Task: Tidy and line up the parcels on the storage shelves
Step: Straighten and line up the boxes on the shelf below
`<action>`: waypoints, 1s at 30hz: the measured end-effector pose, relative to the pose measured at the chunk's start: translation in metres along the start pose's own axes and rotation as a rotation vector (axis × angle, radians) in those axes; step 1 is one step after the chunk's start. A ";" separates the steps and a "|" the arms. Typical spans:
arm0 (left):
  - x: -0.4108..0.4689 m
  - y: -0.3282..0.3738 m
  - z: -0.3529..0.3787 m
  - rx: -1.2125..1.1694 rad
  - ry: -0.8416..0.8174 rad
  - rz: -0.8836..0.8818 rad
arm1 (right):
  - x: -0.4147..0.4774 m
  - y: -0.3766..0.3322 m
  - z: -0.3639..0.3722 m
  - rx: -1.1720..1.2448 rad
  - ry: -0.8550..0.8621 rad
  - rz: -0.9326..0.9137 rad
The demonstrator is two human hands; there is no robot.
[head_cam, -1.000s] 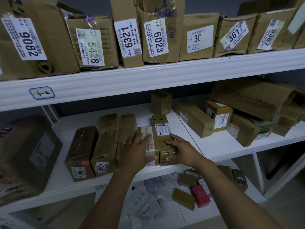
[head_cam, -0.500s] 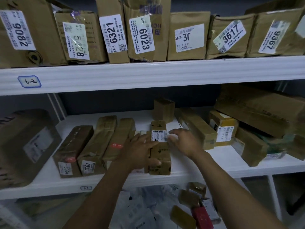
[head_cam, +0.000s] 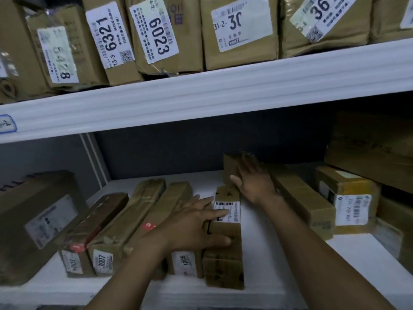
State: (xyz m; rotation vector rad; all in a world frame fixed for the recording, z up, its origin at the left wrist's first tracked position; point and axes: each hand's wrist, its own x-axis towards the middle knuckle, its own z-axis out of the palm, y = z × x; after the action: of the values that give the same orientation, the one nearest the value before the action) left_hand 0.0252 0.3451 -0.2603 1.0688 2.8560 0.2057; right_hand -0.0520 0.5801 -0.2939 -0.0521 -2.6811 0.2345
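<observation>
Middle shelf (head_cam: 263, 276): row alignment in hand, next parcel being reached.
My left hand (head_cam: 194, 222), fingers spread flat, presses the labelled parcel (head_cam: 223, 269) at the row's 3 o'clock end. My right hand (head_cam: 254, 182) lies on the small carton (head_cam: 230, 166) at 12 o'clock; I cannot tell whether it grips. Next: draw it forward, square.

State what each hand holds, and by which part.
Right hand grips the small box at its right side; left hand only presses flat on the labelled parcel.

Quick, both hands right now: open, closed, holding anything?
Left hand: open, flat on the labelled parcel.
Right hand: on the small back box; grip cannot be told.
</observation>
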 end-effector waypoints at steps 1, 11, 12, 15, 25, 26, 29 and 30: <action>0.002 -0.002 0.001 -0.016 -0.002 -0.006 | 0.006 0.006 0.003 -0.014 -0.015 -0.005; 0.012 0.008 -0.003 -0.041 -0.026 -0.063 | 0.016 0.026 0.014 -0.051 0.309 -0.021; 0.012 0.009 -0.004 -0.041 -0.032 -0.068 | 0.018 0.025 0.016 -0.049 0.285 0.043; 0.012 0.010 -0.004 -0.059 -0.051 -0.071 | 0.021 0.019 0.023 0.019 0.256 0.190; 0.016 0.001 -0.001 -0.067 -0.087 -0.069 | -0.012 0.002 -0.004 0.279 0.471 0.134; 0.016 0.002 -0.002 -0.052 -0.091 -0.064 | -0.018 0.001 -0.013 0.308 0.534 0.116; 0.017 0.002 -0.004 -0.005 -0.088 -0.070 | -0.036 0.004 -0.040 0.320 0.666 0.078; 0.016 0.005 -0.005 0.006 -0.076 -0.069 | -0.043 0.004 -0.051 0.328 0.669 0.084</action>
State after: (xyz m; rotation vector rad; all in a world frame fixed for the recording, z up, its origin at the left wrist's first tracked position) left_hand 0.0153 0.3590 -0.2549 0.9560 2.8218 0.1485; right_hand 0.0091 0.5891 -0.2683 -0.1184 -1.9540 0.5682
